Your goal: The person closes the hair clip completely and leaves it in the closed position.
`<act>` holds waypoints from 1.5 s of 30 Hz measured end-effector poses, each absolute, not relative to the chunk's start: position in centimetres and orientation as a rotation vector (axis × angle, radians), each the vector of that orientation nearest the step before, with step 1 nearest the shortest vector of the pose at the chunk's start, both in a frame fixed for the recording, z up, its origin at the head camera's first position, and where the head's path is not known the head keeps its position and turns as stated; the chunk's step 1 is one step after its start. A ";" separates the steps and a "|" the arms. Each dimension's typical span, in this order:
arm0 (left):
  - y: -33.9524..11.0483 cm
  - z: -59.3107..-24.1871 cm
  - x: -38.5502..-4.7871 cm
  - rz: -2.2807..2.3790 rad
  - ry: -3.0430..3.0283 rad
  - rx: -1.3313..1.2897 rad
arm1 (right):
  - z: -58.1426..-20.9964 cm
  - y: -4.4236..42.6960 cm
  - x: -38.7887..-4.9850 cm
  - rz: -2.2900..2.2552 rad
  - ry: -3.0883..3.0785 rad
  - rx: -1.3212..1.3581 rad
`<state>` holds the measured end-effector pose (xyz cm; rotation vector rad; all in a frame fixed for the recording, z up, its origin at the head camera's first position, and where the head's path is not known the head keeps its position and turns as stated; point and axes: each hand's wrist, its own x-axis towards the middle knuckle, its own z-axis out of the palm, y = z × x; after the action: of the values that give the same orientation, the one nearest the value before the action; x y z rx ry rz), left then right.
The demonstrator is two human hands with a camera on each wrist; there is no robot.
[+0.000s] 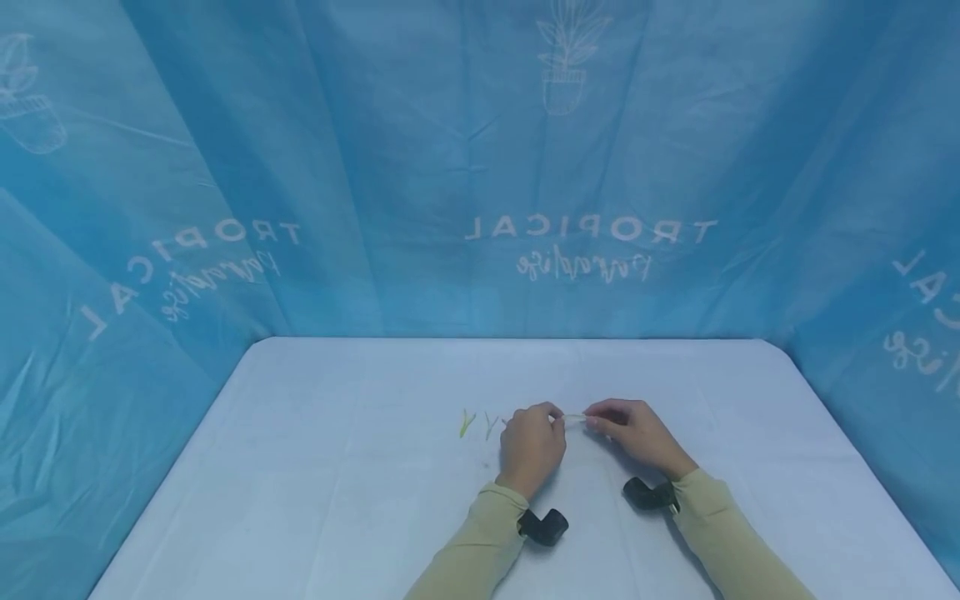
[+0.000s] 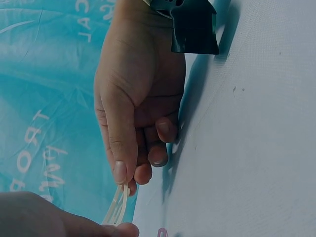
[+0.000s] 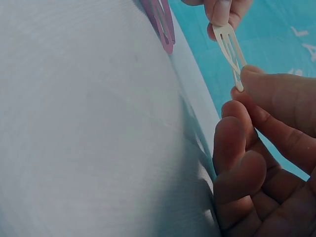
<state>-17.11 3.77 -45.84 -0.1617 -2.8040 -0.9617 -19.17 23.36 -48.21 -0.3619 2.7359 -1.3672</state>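
Both hands hold a cream snap hair clip (image 3: 230, 47) just above the white table. One end of it is pinched between thumb and fingers of my left hand (image 1: 532, 446). At the other end, the thumb and index finger of my right hand (image 1: 637, 433) pinch the narrow tip. The clip's inner prongs stand apart from its outer frame in the right wrist view. Left of my left hand lie a yellow hair clip (image 1: 467, 423) and a pale one (image 1: 491, 426), both spread in a Y. A pinkish-purple clip (image 3: 163, 27) lies on the table beyond the hands.
A white cloth covers the table (image 1: 337, 500). Blue printed curtains (image 1: 420, 167) hang at the back and both sides. A black wrist camera (image 1: 545, 527) sits on the left wrist and another (image 1: 649, 495) on the right.
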 end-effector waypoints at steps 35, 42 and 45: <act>3.6 -46.5 -17.6 -1.114 -2.707 -0.199 | -48.4 23.5 -19.3 -1.436 2.617 -0.281; 3.5 -46.6 -17.7 -1.101 -2.696 -0.290 | -48.5 23.6 -19.4 -1.451 2.598 -0.287; 3.5 -46.7 -17.8 -1.106 -2.708 -0.314 | -48.5 23.7 -19.4 -1.470 2.583 -0.295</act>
<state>-17.83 3.51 -46.73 -0.3140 -2.7077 -1.1057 -19.44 23.71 -48.49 -0.2953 2.5829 -1.4701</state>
